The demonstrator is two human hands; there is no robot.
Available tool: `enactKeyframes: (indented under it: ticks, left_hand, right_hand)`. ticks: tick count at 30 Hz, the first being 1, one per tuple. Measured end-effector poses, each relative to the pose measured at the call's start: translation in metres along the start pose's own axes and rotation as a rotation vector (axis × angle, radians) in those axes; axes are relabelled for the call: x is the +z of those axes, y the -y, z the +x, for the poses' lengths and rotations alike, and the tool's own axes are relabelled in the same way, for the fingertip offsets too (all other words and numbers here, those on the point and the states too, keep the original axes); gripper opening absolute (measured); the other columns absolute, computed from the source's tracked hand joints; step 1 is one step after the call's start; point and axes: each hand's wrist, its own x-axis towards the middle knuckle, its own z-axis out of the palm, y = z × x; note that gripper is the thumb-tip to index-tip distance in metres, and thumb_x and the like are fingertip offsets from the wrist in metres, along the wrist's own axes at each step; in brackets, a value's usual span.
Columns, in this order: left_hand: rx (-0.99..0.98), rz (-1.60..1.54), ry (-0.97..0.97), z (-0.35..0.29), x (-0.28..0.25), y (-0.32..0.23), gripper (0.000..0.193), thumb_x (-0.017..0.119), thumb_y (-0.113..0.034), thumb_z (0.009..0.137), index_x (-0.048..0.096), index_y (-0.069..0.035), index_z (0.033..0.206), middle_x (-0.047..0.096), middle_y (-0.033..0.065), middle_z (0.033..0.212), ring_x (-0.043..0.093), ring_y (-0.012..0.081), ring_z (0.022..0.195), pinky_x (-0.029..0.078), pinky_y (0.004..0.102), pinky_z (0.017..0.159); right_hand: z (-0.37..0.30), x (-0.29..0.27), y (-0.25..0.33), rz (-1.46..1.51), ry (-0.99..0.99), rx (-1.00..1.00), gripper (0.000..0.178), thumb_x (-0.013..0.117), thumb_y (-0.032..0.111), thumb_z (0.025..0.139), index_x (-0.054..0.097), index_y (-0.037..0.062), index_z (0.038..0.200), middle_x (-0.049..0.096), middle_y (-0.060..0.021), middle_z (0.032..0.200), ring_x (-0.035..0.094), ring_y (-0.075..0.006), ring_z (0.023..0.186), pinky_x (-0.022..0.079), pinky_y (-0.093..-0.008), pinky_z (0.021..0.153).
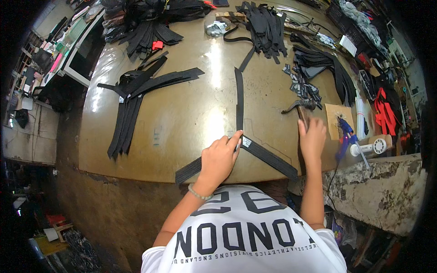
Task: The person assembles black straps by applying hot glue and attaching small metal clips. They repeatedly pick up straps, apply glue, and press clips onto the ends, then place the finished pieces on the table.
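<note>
Head view: my left hand (pixel 221 157), lower centre of the frame, rests with fingers extended at the junction of a black Y-shaped strap (pixel 269 158), beside its white label (pixel 246 142); whether they pinch, I cannot tell. My right hand (pixel 313 136), right of centre, slightly blurred, has fingers wrapped round a hammer (pixel 303 112), below scattered small grey pieces (pixel 300 86).

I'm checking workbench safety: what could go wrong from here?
The brown-handled dark metal hammer in the right hand might hit the left hand on the black Y-shaped webbing strap.
The black cord of the blue glue gun trails past the brown table edge and might get snagged.
</note>
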Motion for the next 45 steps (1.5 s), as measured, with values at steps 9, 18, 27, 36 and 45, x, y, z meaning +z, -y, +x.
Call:
enactKeyframes:
  ticks: [9,18,27,36,45]
  left_hand:
    - [-0.321,-0.571,-0.168,-0.001,0.001,0.012,0.018,0.048,-0.016,0.101,0.056,-0.007,0.114,0.059,0.0189,0.066,0.058,0.0348,0.055,0.044,0.0419,0.054]
    - [-0.305,-0.635,-0.156,-0.002,0.001,0.014,0.024,0.052,-0.026,0.100,0.056,-0.005,0.110,0.055,0.0124,0.064,0.055,0.0230,0.059,0.042,0.0371,0.054]
    - [-0.170,-0.041,-0.110,0.004,0.006,-0.015,0.040,0.073,-0.042,0.080,0.057,-0.008,0.092,0.065,0.0137,0.076,0.065,0.0323,0.071,0.049,0.0431,0.058]
    - [-0.059,-0.196,-0.168,-0.004,-0.002,0.001,0.017,0.066,-0.022,0.088,0.066,-0.010,0.099,0.064,0.0093,0.079,0.064,0.0286,0.072,0.051,0.0391,0.061]
    - [-0.115,-0.261,0.090,-0.011,-0.034,0.025,0.027,0.069,-0.032,0.086,0.069,-0.008,0.096,0.067,0.0125,0.092,0.065,0.0320,0.089,0.051,0.0417,0.076]
  right_hand:
    - [-0.078,-0.040,0.074,0.583,0.120,-0.412,0.027,0.052,0.024,0.100,0.055,-0.0029,0.099,0.064,-0.0250,0.075,0.062,-0.0472,0.065,0.051,-0.0495,0.057]
    - [-0.077,-0.047,0.100,0.519,0.651,-0.143,0.035,0.052,0.033,0.099,0.051,-0.0018,0.093,0.061,-0.0317,0.072,0.062,-0.0497,0.070,0.047,-0.0556,0.061]
    - [-0.041,-0.058,0.023,0.337,0.133,0.269,0.042,0.050,0.041,0.100,0.061,0.0007,0.105,0.065,-0.0293,0.083,0.064,-0.0481,0.081,0.048,-0.0533,0.068]
    - [-0.046,-0.033,-0.033,-0.088,0.141,0.191,0.040,0.052,0.042,0.098,0.059,0.0032,0.106,0.066,-0.0236,0.094,0.064,-0.0447,0.083,0.049,-0.0527,0.070]
    - [-0.045,-0.024,-0.025,-0.235,0.084,0.149,0.037,0.051,0.040,0.099,0.057,0.0032,0.100,0.065,-0.0210,0.089,0.064,-0.0423,0.079,0.050,-0.0499,0.065]
